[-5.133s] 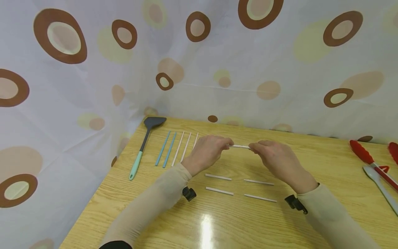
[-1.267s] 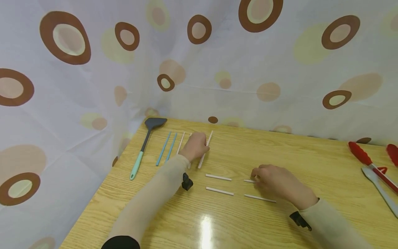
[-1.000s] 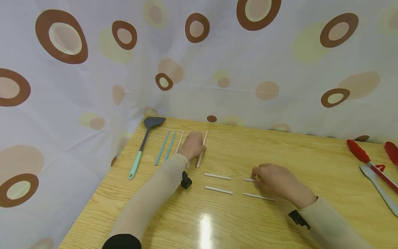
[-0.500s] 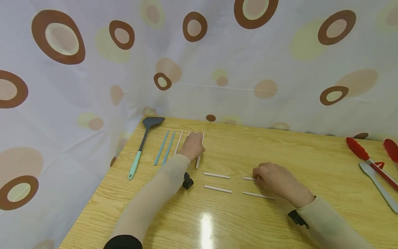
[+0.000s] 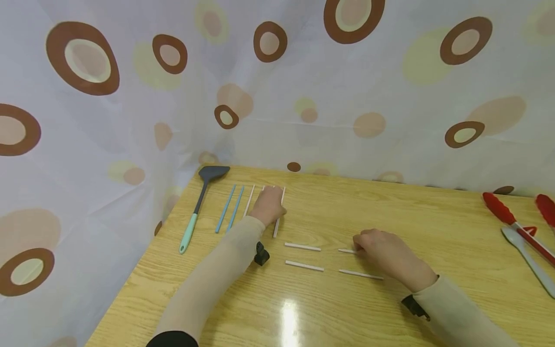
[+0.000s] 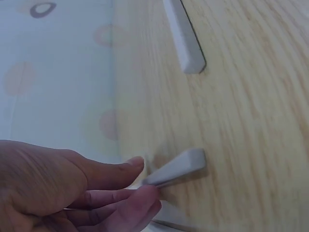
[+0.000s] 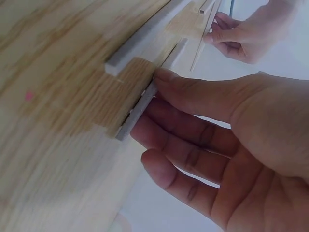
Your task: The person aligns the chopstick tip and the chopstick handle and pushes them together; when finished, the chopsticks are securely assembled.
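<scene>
In the head view my left hand [image 5: 267, 205] is at the right end of a row of long sticks and pinches the rightmost long white stick [image 5: 276, 228]. Seen from the left wrist, that stick [image 6: 181, 164] comes out between thumb and fingertips, its near end pointing away from the hand. My right hand [image 5: 388, 253] is lower on the table, holding a short white stick [image 5: 345, 250] between thumb and fingers. This short stick [image 7: 130, 123] lies along the tabletop in the right wrist view. Other short white sticks [image 5: 302, 246] lie in front of me.
Two blue sticks [image 5: 226, 208] and several long white ones [image 5: 249, 200] lie left of my left hand. A turner [image 5: 200, 200] with a mint handle lies farther left. Red-tipped tongs [image 5: 498, 207] and a pale spoon-like utensil [image 5: 526, 260] lie right. Patterned cloth [image 5: 321, 96] hangs behind.
A white stick was held up between both hands earlier. Since then my left hand has moved left and down to the row, sliding the long stick slightly left; my right hand has lowered to a short stick.
</scene>
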`<act>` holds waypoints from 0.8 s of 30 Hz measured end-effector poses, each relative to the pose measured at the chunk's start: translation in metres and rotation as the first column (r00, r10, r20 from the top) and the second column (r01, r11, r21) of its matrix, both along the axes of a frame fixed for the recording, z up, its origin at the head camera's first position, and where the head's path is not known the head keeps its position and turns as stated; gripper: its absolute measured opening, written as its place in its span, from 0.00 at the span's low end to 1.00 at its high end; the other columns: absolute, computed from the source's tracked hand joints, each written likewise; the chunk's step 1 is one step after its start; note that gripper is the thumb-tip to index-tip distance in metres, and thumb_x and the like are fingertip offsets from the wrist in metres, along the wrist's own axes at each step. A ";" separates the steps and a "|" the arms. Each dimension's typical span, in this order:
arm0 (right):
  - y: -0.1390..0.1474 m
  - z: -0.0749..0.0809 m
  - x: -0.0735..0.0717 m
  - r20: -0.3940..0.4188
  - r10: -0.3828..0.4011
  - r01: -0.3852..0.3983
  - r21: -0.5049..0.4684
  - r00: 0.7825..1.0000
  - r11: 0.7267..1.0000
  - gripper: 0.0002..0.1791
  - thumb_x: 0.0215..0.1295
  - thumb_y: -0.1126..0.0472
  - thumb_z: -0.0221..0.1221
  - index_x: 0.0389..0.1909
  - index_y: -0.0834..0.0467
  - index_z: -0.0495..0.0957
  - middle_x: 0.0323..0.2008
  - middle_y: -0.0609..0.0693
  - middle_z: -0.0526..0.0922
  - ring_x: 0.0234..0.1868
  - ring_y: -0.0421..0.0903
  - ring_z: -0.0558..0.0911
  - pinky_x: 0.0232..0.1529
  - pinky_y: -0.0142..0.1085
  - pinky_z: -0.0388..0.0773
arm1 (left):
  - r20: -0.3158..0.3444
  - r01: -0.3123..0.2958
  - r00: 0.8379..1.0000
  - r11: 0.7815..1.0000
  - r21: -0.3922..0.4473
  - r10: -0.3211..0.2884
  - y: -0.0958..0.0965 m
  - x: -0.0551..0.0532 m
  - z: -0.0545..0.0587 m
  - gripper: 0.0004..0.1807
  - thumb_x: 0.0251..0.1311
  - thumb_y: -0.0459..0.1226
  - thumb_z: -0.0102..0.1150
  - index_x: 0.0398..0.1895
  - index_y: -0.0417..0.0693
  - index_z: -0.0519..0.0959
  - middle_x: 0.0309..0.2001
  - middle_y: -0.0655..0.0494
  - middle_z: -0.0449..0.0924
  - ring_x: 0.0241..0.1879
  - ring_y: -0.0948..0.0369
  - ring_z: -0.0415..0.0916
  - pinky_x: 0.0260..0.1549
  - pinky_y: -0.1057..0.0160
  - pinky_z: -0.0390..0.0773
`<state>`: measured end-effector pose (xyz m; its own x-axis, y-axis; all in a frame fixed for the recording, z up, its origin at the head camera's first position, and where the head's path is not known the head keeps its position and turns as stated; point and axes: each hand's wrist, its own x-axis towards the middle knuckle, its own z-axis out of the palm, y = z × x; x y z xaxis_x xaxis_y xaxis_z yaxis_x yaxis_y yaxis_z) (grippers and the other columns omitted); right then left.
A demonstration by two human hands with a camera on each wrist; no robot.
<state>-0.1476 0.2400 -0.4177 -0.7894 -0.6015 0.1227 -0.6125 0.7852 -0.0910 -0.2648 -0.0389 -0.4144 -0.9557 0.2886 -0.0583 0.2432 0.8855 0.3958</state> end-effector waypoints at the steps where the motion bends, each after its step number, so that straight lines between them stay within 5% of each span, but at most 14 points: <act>1: 0.000 0.001 0.000 0.003 0.001 -0.001 0.004 1.000 1.000 0.13 0.55 0.69 0.71 0.25 0.53 0.76 0.24 0.43 0.75 0.23 0.39 0.74 0.22 0.33 0.72 | -0.013 0.010 1.000 1.000 -0.012 -0.010 0.001 0.001 0.001 0.13 0.60 0.33 0.69 0.42 0.34 0.79 0.37 0.45 0.80 0.30 0.56 0.78 0.31 0.64 0.79; 7: 0.001 0.003 0.001 0.010 -0.009 0.009 -0.003 1.000 1.000 0.13 0.57 0.68 0.70 0.27 0.53 0.75 0.24 0.43 0.76 0.23 0.40 0.75 0.21 0.34 0.72 | -0.071 0.086 0.993 0.995 -0.043 -0.089 0.010 0.011 0.014 0.10 0.63 0.38 0.66 0.32 0.39 0.79 0.21 0.54 0.76 0.19 0.62 0.74 0.22 0.67 0.75; 12: 0.002 0.006 0.000 -0.016 0.005 -0.005 -0.002 1.000 1.000 0.13 0.63 0.68 0.66 0.30 0.54 0.70 0.20 0.42 0.70 0.19 0.38 0.68 0.17 0.33 0.66 | -0.057 0.200 0.977 0.974 -0.104 -0.206 0.018 0.027 0.025 0.07 0.65 0.37 0.64 0.36 0.41 0.82 0.29 0.54 0.82 0.26 0.62 0.78 0.26 0.68 0.77; 15: 0.004 0.009 -0.001 -0.032 0.017 -0.018 -0.014 0.999 1.000 0.14 0.65 0.67 0.64 0.31 0.55 0.66 0.18 0.41 0.64 0.18 0.37 0.61 0.16 0.32 0.61 | -0.012 0.328 0.943 0.936 -0.128 -0.332 0.021 0.036 0.027 0.06 0.65 0.38 0.65 0.39 0.45 0.83 0.36 0.56 0.82 0.33 0.63 0.79 0.31 0.68 0.78; 17: 0.004 0.011 -0.002 -0.044 0.031 -0.032 -0.028 0.999 0.999 0.15 0.65 0.68 0.64 0.32 0.55 0.65 0.17 0.40 0.63 0.17 0.36 0.60 0.16 0.32 0.60 | 0.045 0.423 0.906 0.896 -0.132 -0.421 0.022 0.040 0.027 0.07 0.63 0.41 0.66 0.38 0.48 0.83 0.35 0.59 0.81 0.33 0.64 0.77 0.31 0.68 0.77; 20: 0.003 0.015 -0.005 -0.072 0.047 -0.051 -0.064 0.996 0.997 0.14 0.61 0.71 0.66 0.35 0.57 0.70 0.18 0.41 0.70 0.17 0.37 0.68 0.17 0.32 0.66 | 0.112 0.518 0.855 0.843 -0.146 -0.506 0.024 0.045 0.023 0.08 0.60 0.44 0.69 0.34 0.52 0.81 0.30 0.63 0.78 0.29 0.67 0.75 0.29 0.68 0.75; 24: 0.000 0.021 -0.008 -0.086 0.054 -0.061 -0.088 0.995 0.994 0.14 0.55 0.73 0.69 0.41 0.60 0.79 0.28 0.48 0.81 0.25 0.43 0.81 0.22 0.34 0.76 | 0.143 0.542 0.840 0.817 -0.196 -0.523 0.026 0.050 0.017 0.11 0.56 0.44 0.73 0.32 0.52 0.80 0.30 0.65 0.76 0.30 0.68 0.74 0.30 0.69 0.75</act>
